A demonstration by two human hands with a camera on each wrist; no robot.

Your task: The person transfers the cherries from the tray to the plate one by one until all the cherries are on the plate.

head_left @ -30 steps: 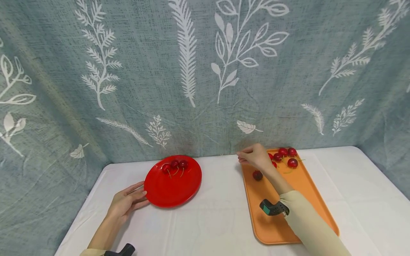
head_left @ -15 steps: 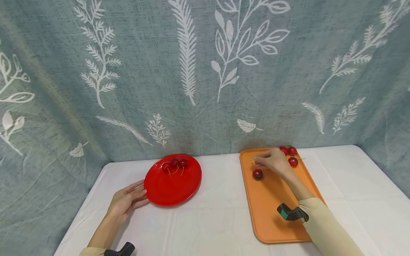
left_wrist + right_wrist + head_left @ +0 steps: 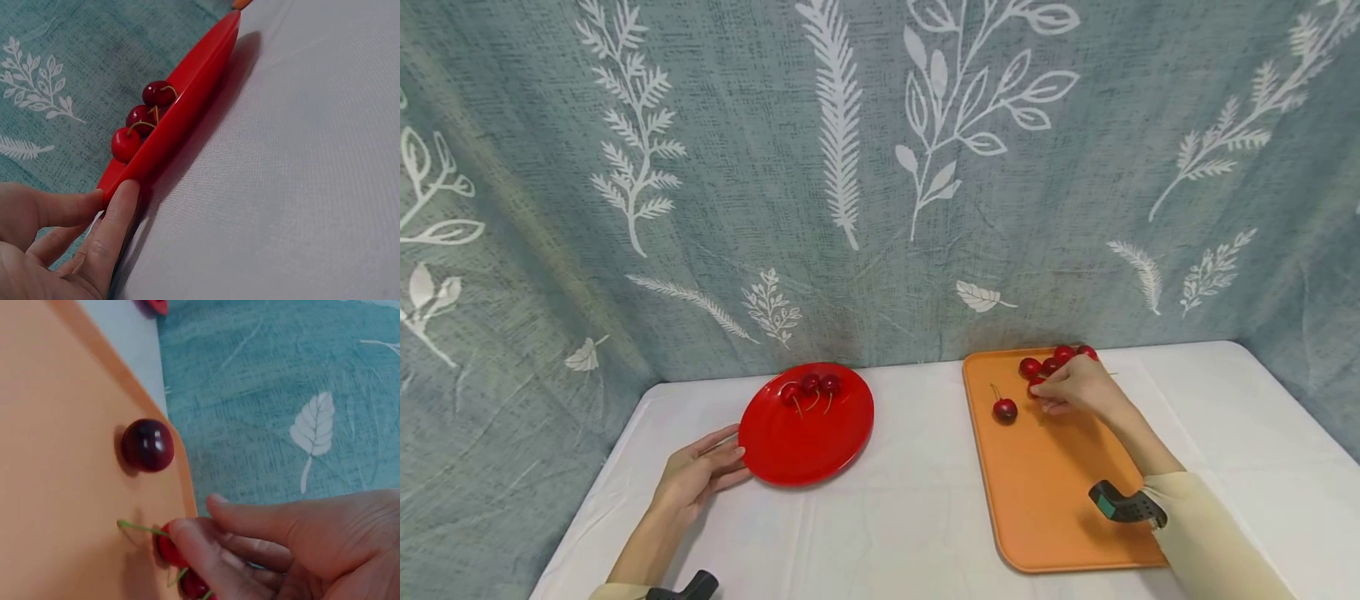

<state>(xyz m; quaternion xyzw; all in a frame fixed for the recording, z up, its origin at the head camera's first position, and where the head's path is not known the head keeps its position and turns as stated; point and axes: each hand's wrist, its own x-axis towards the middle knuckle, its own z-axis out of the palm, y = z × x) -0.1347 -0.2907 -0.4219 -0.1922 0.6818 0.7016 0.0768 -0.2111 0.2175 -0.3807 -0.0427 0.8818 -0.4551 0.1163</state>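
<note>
My left hand (image 3: 692,477) pinches the near-left rim of a round red plate (image 3: 805,454), thumb and fingers on either side in the left wrist view. Three stemmed cherries (image 3: 128,145) lie together near the plate's far edge. Over an orange tray (image 3: 1037,508), my right hand (image 3: 1086,387) has its fingers at a bright red cherry (image 3: 167,545). One fingertip touches or overlaps that cherry, while the thumb stands apart from it. A darker cherry (image 3: 1005,411) sits alone to the left. The right hand partly hides the cherry group.
Several more cherries (image 3: 1031,367) cluster at the tray's far end. Both plate and tray stand on a white cloth (image 3: 917,467). A blue-green curtain (image 3: 880,292) with white leaf prints hangs right behind the table, and more curtain runs along the sides.
My right hand has moved from above the tray's far-left corner rightward and toward me, down to the red cherry by the cluster. My left hand and the plate have stayed in place.
</note>
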